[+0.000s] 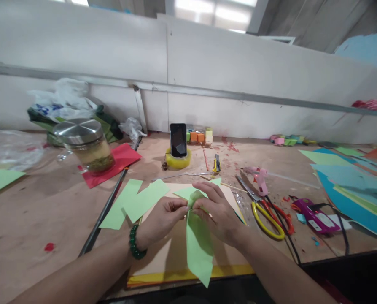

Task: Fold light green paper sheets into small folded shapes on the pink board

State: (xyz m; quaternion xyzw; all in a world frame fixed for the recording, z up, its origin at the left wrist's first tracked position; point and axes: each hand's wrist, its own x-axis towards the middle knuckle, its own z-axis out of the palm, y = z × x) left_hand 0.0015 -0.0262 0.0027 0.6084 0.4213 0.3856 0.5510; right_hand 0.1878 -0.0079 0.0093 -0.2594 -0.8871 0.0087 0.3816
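A light green paper strip [199, 245] hangs down from between my two hands, its upper end gathered into a crumpled, rounded bunch. My left hand [165, 215] pinches the gathered part from the left, thumb against forefinger. On the other side my right hand [218, 211] grips the same spot, with its upper fingers stretched over the bunch. Both hands are above a stack of peach and yellow paper sheets [166, 257]. Flat green paper pieces [147, 200] lie to the left of the stack, and another green piece is partly hidden behind my hands.
Yellow-handled scissors [267, 219], a pink glue gun [260, 179] and a purple device [318, 217] with a cord lie at right. A lidded glass jar [92, 147] stands at left on red paper. Behind are a phone [178, 139] on yellow tape and a cutter knife [216, 164].
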